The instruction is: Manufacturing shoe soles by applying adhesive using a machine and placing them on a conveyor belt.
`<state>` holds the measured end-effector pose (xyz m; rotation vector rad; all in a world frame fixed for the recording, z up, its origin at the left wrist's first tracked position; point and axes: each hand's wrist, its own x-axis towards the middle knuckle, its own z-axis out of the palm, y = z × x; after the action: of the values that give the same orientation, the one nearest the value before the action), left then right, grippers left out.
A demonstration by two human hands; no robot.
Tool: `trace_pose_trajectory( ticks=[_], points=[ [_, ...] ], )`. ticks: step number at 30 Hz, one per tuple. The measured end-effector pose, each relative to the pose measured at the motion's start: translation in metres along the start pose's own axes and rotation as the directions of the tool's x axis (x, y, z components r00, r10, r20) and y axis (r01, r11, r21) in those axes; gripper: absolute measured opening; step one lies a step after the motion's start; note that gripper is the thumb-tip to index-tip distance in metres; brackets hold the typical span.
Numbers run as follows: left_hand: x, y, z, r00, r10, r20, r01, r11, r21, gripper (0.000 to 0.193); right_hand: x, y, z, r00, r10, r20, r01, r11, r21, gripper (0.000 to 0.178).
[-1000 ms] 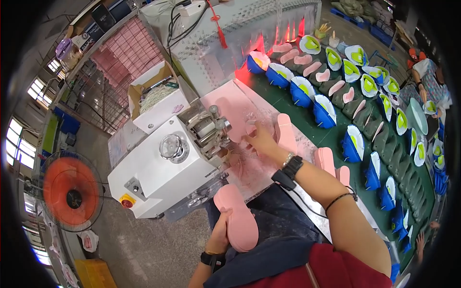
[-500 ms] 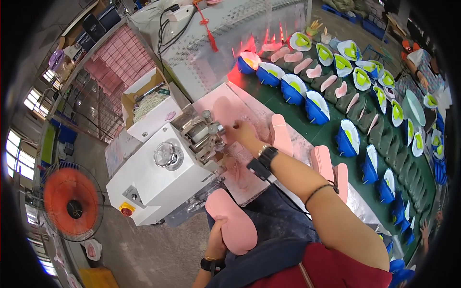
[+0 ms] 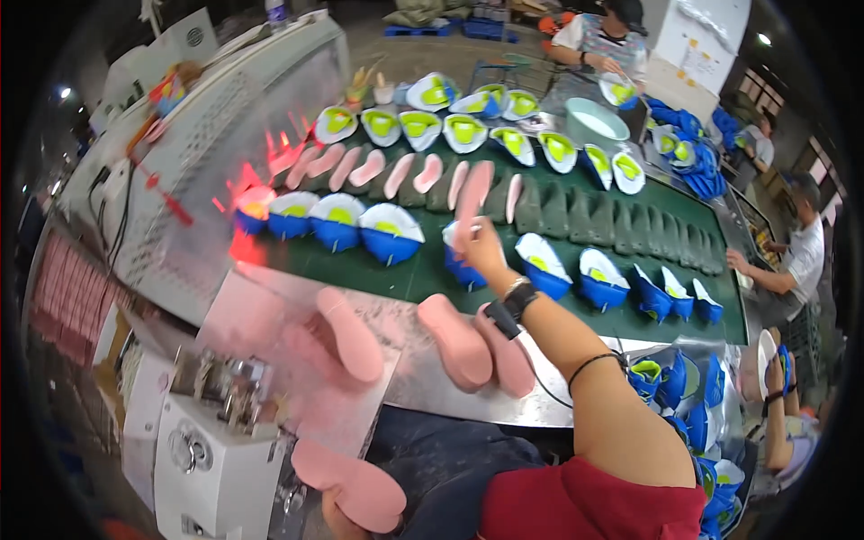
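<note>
Head view. Your right hand (image 3: 481, 247) is grasping a pink, flat, sole-shaped insert (image 3: 474, 191) by its near end, above the dark green conveyor belt (image 3: 328, 264). The fingers are bunched and partly overlapped, so the exact finger placement cannot be verified. The insert stands across the row of dark grey-green moulded shoe soles (image 3: 621, 227); whether it touches them cannot be determined. Your hand and the insert partly cover one blue-and-white fabric shoe upper (image 3: 465, 263) behind them.

Your left hand (image 3: 337, 516) is at the lower edge, gripping a second pink, rounded, sole-shaped piece (image 3: 349, 481). Most of that hand is concealed beneath the piece, and the forearm is out of sight. The number of layers held there cannot be counted.

Three thick pink sole shapes lie on the silvery metal worktable (image 3: 427, 399): one at the left (image 3: 349, 337), and two side by side near your right forearm. The white box-shaped machine with a round dial (image 3: 209, 468) is cut off below; its metal working head is hard to make out. Across the belt, a co-worker's hand (image 3: 609, 66) is small and indistinct beside a white-and-lime upper (image 3: 618, 91).
</note>
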<state>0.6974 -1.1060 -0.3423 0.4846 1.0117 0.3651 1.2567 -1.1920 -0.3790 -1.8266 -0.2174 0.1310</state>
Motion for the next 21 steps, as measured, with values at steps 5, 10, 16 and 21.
trace_pose_trajectory(
  ticks=[5, 10, 16, 21],
  points=[
    [0.003, -0.002, 0.018, 0.997, -0.003, -0.071, 0.008, 0.997, 0.072, 0.069, 0.082, 0.065, -0.171, 0.94, -0.128, -0.318, -0.087, 0.808, -0.583, 0.03],
    [0.006, -0.005, 0.025, 0.997, 0.033, -0.066, -0.027, 0.995, 0.094, 0.069, 0.11, 0.1, -0.184, 0.88, -0.339, -0.333, 0.11, 0.827, -0.551, 0.024],
    [0.009, -0.005, 0.02, 0.998, -0.067, 0.015, 0.065, 0.996, 0.068, 0.067, 0.012, 0.021, -0.017, 0.906, -0.396, -0.149, 0.365, 0.909, -0.198, 0.017],
    [0.026, -0.002, 0.035, 0.943, 0.322, 0.079, -0.332, 0.909, 0.251, 0.032, -0.214, -0.071, 0.066, 0.511, -0.328, 0.794, 0.348, 0.924, 0.158, 0.028]
  ],
)
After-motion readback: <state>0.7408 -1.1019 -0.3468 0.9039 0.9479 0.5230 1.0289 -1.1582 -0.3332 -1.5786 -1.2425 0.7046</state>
